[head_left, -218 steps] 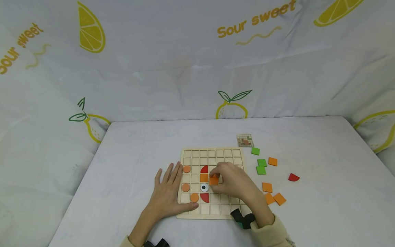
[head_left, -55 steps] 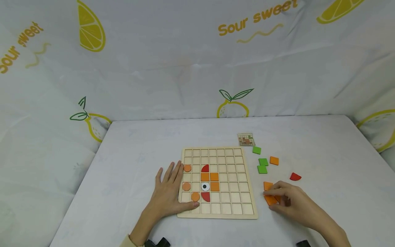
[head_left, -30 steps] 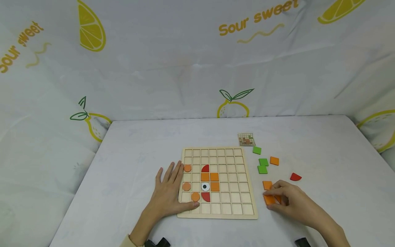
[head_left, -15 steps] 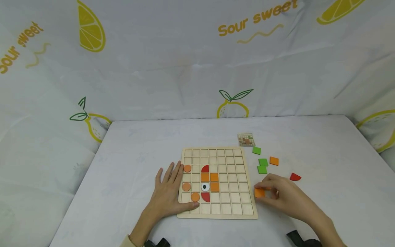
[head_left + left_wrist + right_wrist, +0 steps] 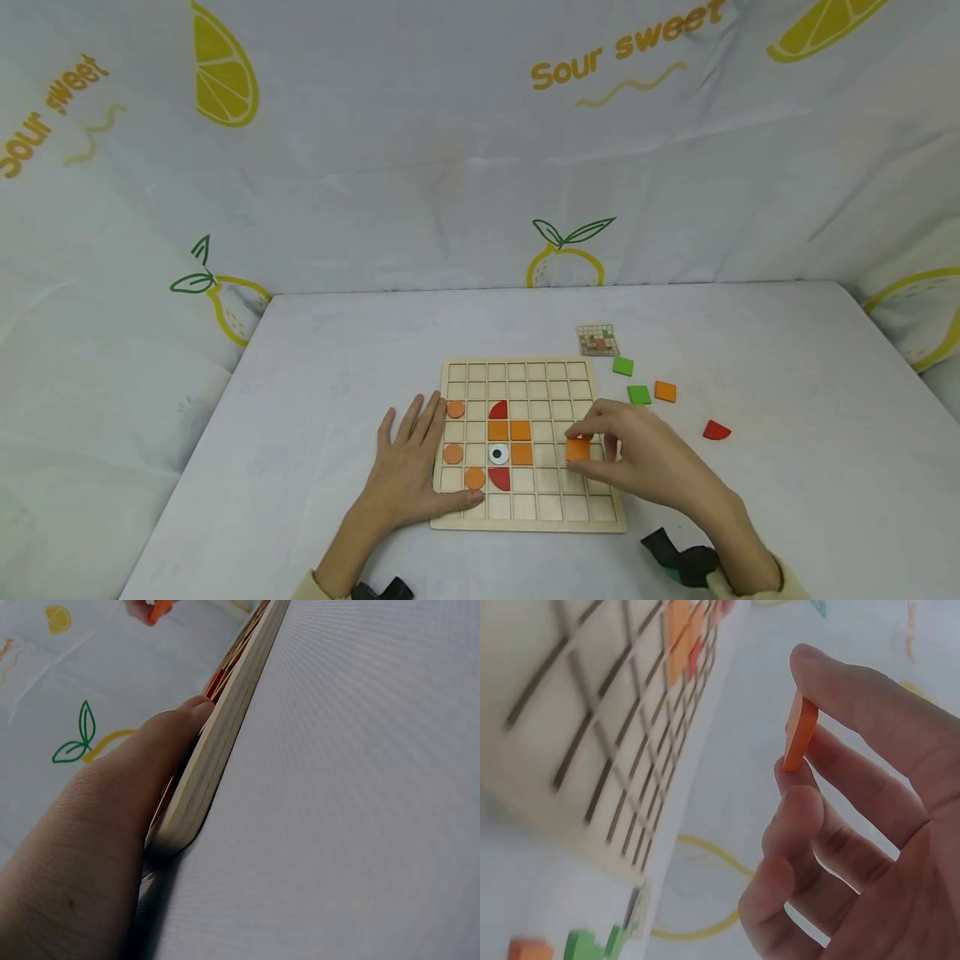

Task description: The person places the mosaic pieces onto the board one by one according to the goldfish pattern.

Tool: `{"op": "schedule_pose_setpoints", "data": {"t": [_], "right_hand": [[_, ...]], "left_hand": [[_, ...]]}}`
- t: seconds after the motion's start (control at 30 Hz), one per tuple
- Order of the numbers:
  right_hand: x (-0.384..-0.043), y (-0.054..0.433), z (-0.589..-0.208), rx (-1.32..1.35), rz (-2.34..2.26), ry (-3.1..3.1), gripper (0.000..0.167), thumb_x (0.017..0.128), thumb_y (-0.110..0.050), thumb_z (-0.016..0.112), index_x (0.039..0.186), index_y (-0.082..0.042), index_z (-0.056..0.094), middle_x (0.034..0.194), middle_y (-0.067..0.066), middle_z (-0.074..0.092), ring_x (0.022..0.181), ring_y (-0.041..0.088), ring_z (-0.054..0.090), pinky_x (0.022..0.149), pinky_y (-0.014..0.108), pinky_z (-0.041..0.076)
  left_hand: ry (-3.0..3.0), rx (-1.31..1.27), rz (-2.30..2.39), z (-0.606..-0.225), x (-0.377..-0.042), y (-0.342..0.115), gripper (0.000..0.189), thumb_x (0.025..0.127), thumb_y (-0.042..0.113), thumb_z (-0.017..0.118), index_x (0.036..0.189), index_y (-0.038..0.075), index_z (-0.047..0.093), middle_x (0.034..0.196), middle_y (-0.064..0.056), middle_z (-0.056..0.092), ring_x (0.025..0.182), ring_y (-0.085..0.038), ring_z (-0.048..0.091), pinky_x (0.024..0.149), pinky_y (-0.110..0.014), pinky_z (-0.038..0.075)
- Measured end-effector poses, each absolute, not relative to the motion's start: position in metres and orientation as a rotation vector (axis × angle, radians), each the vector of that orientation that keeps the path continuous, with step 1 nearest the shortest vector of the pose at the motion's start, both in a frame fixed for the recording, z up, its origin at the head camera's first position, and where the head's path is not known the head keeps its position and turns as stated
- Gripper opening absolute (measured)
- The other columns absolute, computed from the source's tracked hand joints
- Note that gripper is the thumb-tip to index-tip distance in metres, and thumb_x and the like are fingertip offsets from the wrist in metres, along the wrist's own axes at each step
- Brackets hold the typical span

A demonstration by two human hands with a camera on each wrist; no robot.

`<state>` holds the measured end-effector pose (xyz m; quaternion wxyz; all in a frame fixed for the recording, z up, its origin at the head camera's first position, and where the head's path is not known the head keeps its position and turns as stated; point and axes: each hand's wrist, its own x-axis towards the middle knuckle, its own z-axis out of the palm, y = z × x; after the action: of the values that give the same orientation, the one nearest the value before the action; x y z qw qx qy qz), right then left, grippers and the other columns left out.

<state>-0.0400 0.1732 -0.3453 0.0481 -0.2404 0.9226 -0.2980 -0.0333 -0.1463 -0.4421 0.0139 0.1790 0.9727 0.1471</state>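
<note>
My right hand (image 5: 648, 454) pinches an orange square tile (image 5: 577, 450) between thumb and fingers, above the right part of the wooden grid board (image 5: 543, 507). In the right wrist view the tile (image 5: 801, 735) is seen edge-on, apart from the board. My left hand (image 5: 408, 467) rests at the board's left side, fingers spread and straight, the thumb lying over its lower left part. On the board sit orange squares (image 5: 498, 431), red quarter-circles (image 5: 498, 479), orange discs (image 5: 474, 478) and a black-and-white eye disc (image 5: 498, 454).
Right of the board lie green tiles (image 5: 622, 367), an orange tile (image 5: 665, 392) and a red quarter-circle (image 5: 716, 430). A small printed pattern card (image 5: 597, 340) lies beyond the board's upper right corner. My right hand and arm block part of the table there.
My right hand took an orange tile from the group on the right and carried it left, over the board. Earlier, another orange square was set beside the eye disc. My left hand stays put.
</note>
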Motion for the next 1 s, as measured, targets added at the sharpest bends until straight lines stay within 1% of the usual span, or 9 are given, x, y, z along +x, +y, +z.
{"op": "schedule_pose_setpoints", "data": {"t": [0.17,0.47,0.63,0.83,1.0], "right_hand": [[-0.042,0.153,-0.342,-0.773,-0.942,2.777,0.025,0.078,-0.024,0.089,0.100,-0.015,0.081,0.087,-0.012,0.068,0.068,-0.003,0.048,0.059,0.017,0.043],[-0.040,0.127,-0.341,-0.773,-0.980,2.738,0.025,0.077,-0.026,0.090,0.098,-0.017,0.081,0.081,-0.014,0.064,0.063,-0.002,0.045,0.057,0.018,0.041],[-0.040,0.121,-0.343,-0.739,-0.971,2.713,0.027,0.076,-0.025,0.091,0.099,-0.016,0.082,0.081,-0.012,0.065,0.061,-0.001,0.045,0.055,0.018,0.041],[-0.040,0.119,-0.346,-0.748,-0.967,2.708,0.026,0.076,-0.026,0.090,0.099,-0.017,0.082,0.083,-0.012,0.067,0.060,-0.002,0.044,0.056,0.018,0.041],[-0.040,0.119,-0.348,-0.752,-0.975,2.700,0.027,0.076,-0.025,0.091,0.099,-0.016,0.082,0.081,-0.011,0.065,0.058,-0.002,0.043,0.054,0.018,0.040]], "left_hand": [[3.013,0.554,0.456,-0.443,-0.034,-0.146,0.133,0.071,0.091,0.057,0.165,0.009,0.013,0.174,-0.006,0.012,0.162,-0.033,0.012,0.122,-0.066,0.005],[3.004,0.552,0.441,-0.443,-0.035,-0.147,0.133,0.071,0.092,0.055,0.165,0.009,0.012,0.174,-0.006,0.011,0.162,-0.033,0.011,0.123,-0.066,0.004],[3.002,0.554,0.446,-0.442,-0.035,-0.147,0.133,0.071,0.093,0.054,0.165,0.009,0.012,0.174,-0.006,0.011,0.162,-0.033,0.011,0.123,-0.066,0.004],[3.013,0.557,0.441,-0.443,-0.034,-0.148,0.132,0.071,0.092,0.055,0.165,0.009,0.013,0.174,-0.006,0.012,0.162,-0.033,0.012,0.123,-0.067,0.005],[3.020,0.563,0.442,-0.443,-0.034,-0.148,0.132,0.071,0.092,0.055,0.165,0.008,0.014,0.174,-0.006,0.012,0.162,-0.033,0.012,0.123,-0.067,0.005]]}}
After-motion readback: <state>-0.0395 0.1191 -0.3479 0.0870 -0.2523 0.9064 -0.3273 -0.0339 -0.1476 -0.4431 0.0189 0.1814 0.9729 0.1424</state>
